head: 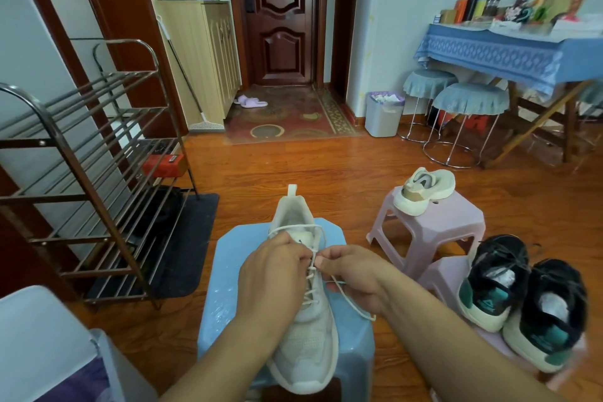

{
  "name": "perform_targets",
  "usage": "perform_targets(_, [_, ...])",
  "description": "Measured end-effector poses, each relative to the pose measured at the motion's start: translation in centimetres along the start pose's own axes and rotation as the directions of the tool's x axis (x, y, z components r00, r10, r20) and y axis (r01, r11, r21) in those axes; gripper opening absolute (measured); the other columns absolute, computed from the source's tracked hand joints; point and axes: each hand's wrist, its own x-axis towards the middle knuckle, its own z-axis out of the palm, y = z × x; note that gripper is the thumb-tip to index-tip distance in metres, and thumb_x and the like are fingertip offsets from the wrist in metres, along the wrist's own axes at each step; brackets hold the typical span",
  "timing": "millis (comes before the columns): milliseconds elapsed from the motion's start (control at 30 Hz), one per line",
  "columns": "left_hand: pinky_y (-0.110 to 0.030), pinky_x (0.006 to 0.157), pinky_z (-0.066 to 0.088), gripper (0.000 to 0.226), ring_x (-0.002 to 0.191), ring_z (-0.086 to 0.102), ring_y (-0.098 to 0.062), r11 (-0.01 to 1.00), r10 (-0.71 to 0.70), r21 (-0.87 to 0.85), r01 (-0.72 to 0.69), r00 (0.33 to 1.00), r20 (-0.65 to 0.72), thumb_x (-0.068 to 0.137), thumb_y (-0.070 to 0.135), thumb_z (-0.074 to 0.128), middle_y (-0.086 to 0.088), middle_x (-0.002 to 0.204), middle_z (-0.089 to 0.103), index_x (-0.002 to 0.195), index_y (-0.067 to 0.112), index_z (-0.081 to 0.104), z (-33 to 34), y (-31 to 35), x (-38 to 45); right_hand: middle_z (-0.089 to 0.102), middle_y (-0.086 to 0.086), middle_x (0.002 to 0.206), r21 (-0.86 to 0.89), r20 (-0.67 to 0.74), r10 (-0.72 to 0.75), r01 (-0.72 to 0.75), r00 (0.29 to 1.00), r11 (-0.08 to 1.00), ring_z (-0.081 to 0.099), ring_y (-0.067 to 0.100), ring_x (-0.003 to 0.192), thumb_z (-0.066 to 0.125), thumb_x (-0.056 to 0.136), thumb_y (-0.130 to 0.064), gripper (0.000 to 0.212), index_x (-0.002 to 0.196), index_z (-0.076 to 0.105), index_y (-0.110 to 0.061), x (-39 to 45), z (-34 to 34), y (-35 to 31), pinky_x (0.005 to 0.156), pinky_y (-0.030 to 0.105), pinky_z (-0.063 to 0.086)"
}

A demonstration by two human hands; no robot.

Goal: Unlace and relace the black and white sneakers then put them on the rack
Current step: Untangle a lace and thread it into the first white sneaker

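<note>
Home entryway: front door (281,15), shoe rack (81,173), slippers (250,102), dining table (509,52).

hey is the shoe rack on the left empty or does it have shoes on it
Mostly empty. The metal shoe rack shows bare rails on its upper tiers; only a red box sits on one shelf. No shoes are visible.

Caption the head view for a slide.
Both hands, left and right, lace a white sneaker on a blue stool.
</note>
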Motion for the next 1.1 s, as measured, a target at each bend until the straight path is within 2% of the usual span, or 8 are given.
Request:
perform_targets(200, [-0.037,0.062,0.048,0.012,0.077,0.055,-0.020,0.991,0.016,0.136,-0.020,0.999,0.033,0.085,0.020,0.065,0.006,0.097,0.051,0.087,0.028,0.057,0.4,0.9,-0.5,0.066,-0.006,0.089,-0.787,-0.123,-0.505,0.226,0.855,0.575,0.063,0.017,0.085,0.059,0.096,-0.023,0.004,0.094,0.061,-0.025,-1.7,1.5,-0.5,0.078,0.038,0.053])
perform_targets(533, [-0.040,0.070,0.049,0.008,0.081,0.056,-0.016,0.969,-0.209,-0.130,0.211,0.978,0.027,0.102,0.014,0.042,0.004,0.106,0.049,0.101,0.021,0.044,-3.2,0.1,-0.2,0.048,-0.013,0.106,-0.915,0.192,-0.689,0.381,0.698,0.131,0.061,0.022,0.076,0.059,0.093,-0.014,0.036,0.122,0.061,-0.036,-1.3,1.3,0.1,0.058,0.034,0.047])
perform_targets(667, [-0.048,0.087,0.058,0.020,0.092,0.074,-0.025,0.119,-0.652,-0.954,0.277,0.746,0.135,0.109,0.011,0.035,-0.013,0.099,0.074,0.105,0.012,0.054,-9.1,-5.1,1.5,0.047,-0.018,0.104,-0.841,0.187,-0.613,0.447,0.767,0.303,0.058,0.013,0.101,0.058,0.098,-0.016,0.040,0.131,0.063,-0.036,-1.1,0.4,-0.4,0.086,0.032,0.050])
perform_targets(733, [-0.046,0.099,0.055,0.027,0.102,0.075,-0.027,-0.420,-0.670,-0.901,-0.109,0.707,0.227,0.108,0.011,0.029,-0.017,0.111,0.075,0.122,0.007,0.052,-11.4,-10.1,1.8,0.046,-0.020,0.100,-0.806,0.190,-0.554,0.451,0.811,0.384,0.053,0.007,0.101,0.055,0.101,-0.016,0.039,0.133,0.063,-0.036,-1.2,0.0,-0.8,0.090,0.024,0.043])
perform_targets(800, [-0.044,0.108,0.050,0.035,0.104,0.074,-0.026,-0.526,-0.720,-0.793,-0.307,0.658,0.223,0.108,0.014,0.029,-0.014,0.114,0.075,0.130,0.002,0.053,-11.8,-13.4,1.5,0.050,-0.019,0.099,-0.766,0.194,-0.499,0.448,0.845,0.462,0.052,0.002,0.097,0.051,0.102,-0.013,0.040,0.131,0.064,-0.037,-1.1,-0.3,-1.1,0.088,0.020,0.039])
perform_targets(967, [-0.038,0.092,0.057,0.019,0.086,0.074,-0.021,0.198,-0.695,-0.970,0.138,0.718,-0.040,0.104,0.020,0.054,-0.008,0.098,0.072,0.120,0.012,0.059,-9.1,-8.4,0.6,0.054,-0.018,0.100,-0.747,0.219,-0.444,0.442,0.869,0.496,0.056,0.004,0.092,0.038,0.084,0.016,0.074,0.126,0.068,-0.037,-0.6,-0.7,-1.6,0.089,0.030,0.049])
perform_targets(1033, [-0.030,0.083,0.053,0.022,0.085,0.065,-0.011,0.784,-0.396,-0.564,0.259,0.908,-0.135,0.096,0.027,0.067,0.007,0.096,0.065,0.117,0.021,0.064,-6.5,-6.6,0.0,0.054,-0.016,0.101,-0.766,0.233,-0.441,0.443,0.867,0.466,0.058,0.008,0.092,0.035,0.077,0.019,0.082,0.126,0.067,-0.038,-0.5,-0.7,-1.8,0.089,0.033,0.051])
perform_targets(1100, [-0.027,0.082,0.047,0.030,0.092,0.056,-0.007,0.979,-0.115,-0.171,0.107,0.993,-0.037,0.093,0.034,0.070,0.015,0.101,0.052,0.121,0.027,0.062,-4.1,-5.5,-0.7,0.055,-0.015,0.102,-0.775,0.229,-0.434,0.433,0.871,0.460,0.059,0.009,0.091,0.035,0.076,0.020,0.082,0.126,0.068,-0.037,-0.6,-0.5,-2.2,0.088,0.031,0.052])
